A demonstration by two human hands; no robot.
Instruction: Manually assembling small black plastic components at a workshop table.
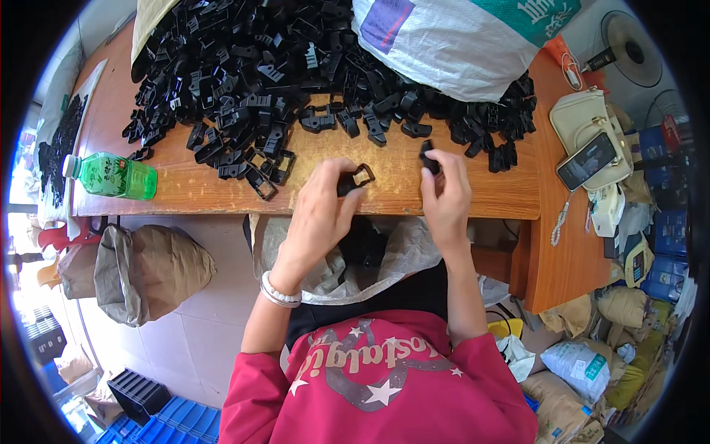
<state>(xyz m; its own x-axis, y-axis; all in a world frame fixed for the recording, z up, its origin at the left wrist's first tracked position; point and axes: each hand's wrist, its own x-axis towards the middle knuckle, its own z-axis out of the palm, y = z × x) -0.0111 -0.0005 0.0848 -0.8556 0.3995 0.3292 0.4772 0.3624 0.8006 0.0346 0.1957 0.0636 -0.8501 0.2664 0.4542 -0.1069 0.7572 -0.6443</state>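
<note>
Labels and writing, as I see them from my end:
- Bottle (pixel 118 177), green, white cap, on its side at the left of the desk (pixel 388 163); pale characters on a green label.
- White sack (pixel 447 55), behind the work area; purple patch, green band with white lettering.
- Shirt (pixel 384 348), red, worn by the person; pale lettering across the chest, stars below.
- Floor bag (pixel 577 368), white, lower right; small green label, too small for me to read.
- Phone (pixel 588 163), screen lit, resting against a cream handbag (pixel 571 115).

Hands:
- Left hand (pixel 314 203): fingers curled, thumb and forefinger grasping a black frame (pixel 362 175) over the front part of the desk. White bracelet (pixel 281 293) at the wrist.
- Right hand (pixel 449 189): thumb and fingertips pinched on a small black part (pixel 428 157), held near the frame but apart from it.

Stock:
- Black pile (pixel 237 81), many similar pieces, across the back of the desk, loose ones spreading forward.
- Open sack (pixel 268 248), pale, below the desk edge at the lap; I make out dark pieces inside.
</note>
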